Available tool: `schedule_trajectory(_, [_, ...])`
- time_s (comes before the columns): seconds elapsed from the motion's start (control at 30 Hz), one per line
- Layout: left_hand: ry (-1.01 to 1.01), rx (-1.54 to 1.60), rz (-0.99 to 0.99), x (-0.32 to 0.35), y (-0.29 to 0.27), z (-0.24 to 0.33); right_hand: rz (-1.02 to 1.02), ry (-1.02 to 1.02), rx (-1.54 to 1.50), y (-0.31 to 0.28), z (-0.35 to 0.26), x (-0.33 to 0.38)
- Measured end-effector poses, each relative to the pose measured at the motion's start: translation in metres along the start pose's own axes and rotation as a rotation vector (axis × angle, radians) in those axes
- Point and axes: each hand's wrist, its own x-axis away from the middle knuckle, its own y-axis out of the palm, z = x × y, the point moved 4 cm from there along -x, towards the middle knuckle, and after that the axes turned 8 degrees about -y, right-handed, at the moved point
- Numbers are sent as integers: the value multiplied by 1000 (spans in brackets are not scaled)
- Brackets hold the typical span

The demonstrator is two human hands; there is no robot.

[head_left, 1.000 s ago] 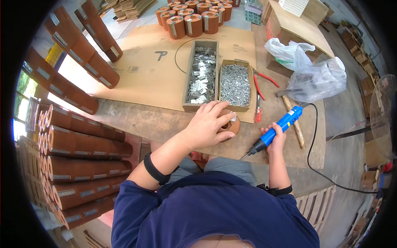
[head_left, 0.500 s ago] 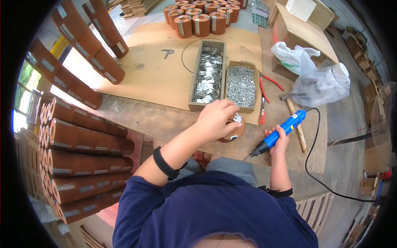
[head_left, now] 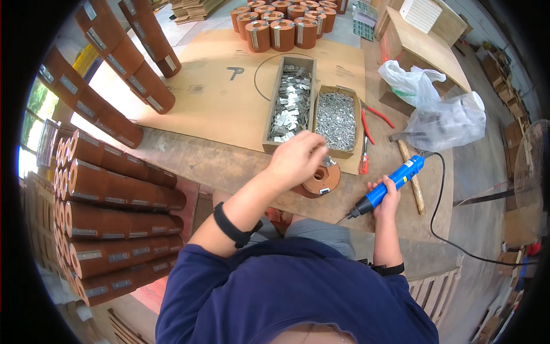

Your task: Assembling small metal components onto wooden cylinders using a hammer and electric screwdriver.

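Observation:
My right hand (head_left: pixel 388 198) is wrapped round a blue electric screwdriver (head_left: pixel 395 179), its bit pointing down and left near the table's front edge. A short reddish-brown cylinder (head_left: pixel 319 182) with a round centre hole stands on the table before me. A small metal plate (head_left: pixel 329 161) lies at the far side of its top. Just above the cylinder's far left side is my left hand (head_left: pixel 299 157), fingers bent and drawn together; whatever they hold is hidden. Beyond it stand a box of loose screws (head_left: pixel 336 117) and a long wooden tray (head_left: pixel 267 123) of small metal plates.
Red-handled pliers (head_left: pixel 373 119), a red-handled tool (head_left: pixel 364 163), a hammer (head_left: pixel 411 175) and plastic bags (head_left: pixel 447 117) lie to the right. A black cord (head_left: pixel 436 226) runs from the screwdriver. Brown cylinders are stacked at left (head_left: pixel 120 218) and grouped at the back (head_left: pixel 282 35).
My left hand has lifted off the metal plate and cylinder and moved slightly away towards the screw box, uncovering the cylinder's hole. My right hand keeps the screwdriver in nearly the same place.

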Motion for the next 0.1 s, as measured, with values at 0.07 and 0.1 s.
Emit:
schedule_trajectory(0.07, [32, 17, -21, 3, -11, -5, -4, 5, -6, -2, 1, 0])
schedule_trajectory(0.1, [59, 31, -30, 5, -18, -6, -3, 7, -8, -1, 1, -1])
